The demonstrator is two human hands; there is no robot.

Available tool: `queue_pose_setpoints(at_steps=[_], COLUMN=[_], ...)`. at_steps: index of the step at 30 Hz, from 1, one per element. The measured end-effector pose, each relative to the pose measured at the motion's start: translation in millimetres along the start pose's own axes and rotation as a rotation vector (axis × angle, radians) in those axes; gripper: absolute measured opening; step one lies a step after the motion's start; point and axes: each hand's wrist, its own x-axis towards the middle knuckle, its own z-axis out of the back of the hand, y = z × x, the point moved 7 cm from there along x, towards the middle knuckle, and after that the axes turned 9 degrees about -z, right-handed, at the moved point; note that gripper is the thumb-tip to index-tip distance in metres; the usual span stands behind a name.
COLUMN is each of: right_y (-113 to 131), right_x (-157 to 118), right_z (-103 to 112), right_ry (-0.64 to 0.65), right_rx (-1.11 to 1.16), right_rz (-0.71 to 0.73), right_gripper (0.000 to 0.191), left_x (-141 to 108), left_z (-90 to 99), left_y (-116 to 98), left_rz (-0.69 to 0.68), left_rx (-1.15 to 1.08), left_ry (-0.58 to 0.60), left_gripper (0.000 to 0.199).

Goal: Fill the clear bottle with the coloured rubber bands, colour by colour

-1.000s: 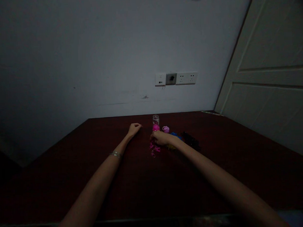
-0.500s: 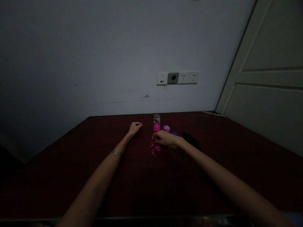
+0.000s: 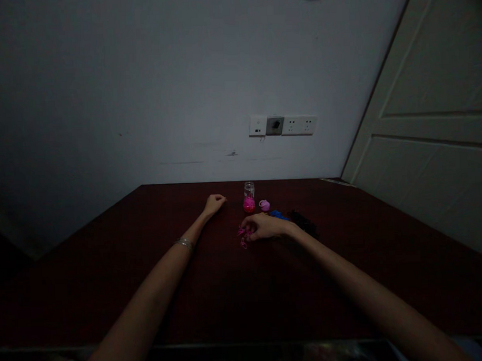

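My right hand point(image 3: 263, 225) is low over a loose pile of small pink rubber bands point(image 3: 244, 243) on the table. Its thumb and fingers are apart, with some of the bands between and beneath them. Just beyond stands a clear jar point(image 3: 248, 188), upright and uncapped, with pink and red bands in its lower part. To the right of the jar lies a pink lid point(image 3: 264, 205). My left hand point(image 3: 215, 203) rests on the table left of the jar, fingers curled in; nothing shows in it.
Right of the jar lie a blue bunch point(image 3: 279, 215) and a black bunch point(image 3: 303, 222); a yellowish one is partly hidden behind my right hand. The dark red table point(image 3: 213, 297) meets a wall with sockets point(image 3: 299, 125). A pale door point(image 3: 430, 168) is at the right.
My right hand has drawn back from beside the jar toward the pink bands, and its thumb and fingers have spread. The jar's lower part now shows. My left hand has stayed still.
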Motion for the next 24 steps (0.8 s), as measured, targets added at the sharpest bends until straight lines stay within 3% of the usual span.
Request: queue_pose_setpoints(at_steps=[5, 14, 24], right_y=[6, 12, 5], right_x=[-4, -2, -1], right_z=[-2, -2, -1], right_ry=[-0.012, -0.112, -0.182], right_rx=[-0.006, -0.264, -0.127], right_rz=[0.002, -0.005, 0.058], right_gripper=[0.047, 0.020, 0.021], left_x=[-2, 2, 1], left_z=[0.3, -1.2, -1.2], left_y=[-2, 4, 2], left_rz=[0.017, -0.009, -0.035], left_rx=[-0.002, 0.036, 0.027], left_ry=[0.005, 0.010, 0.013], left_gripper=[0.022, 0.024, 0.024])
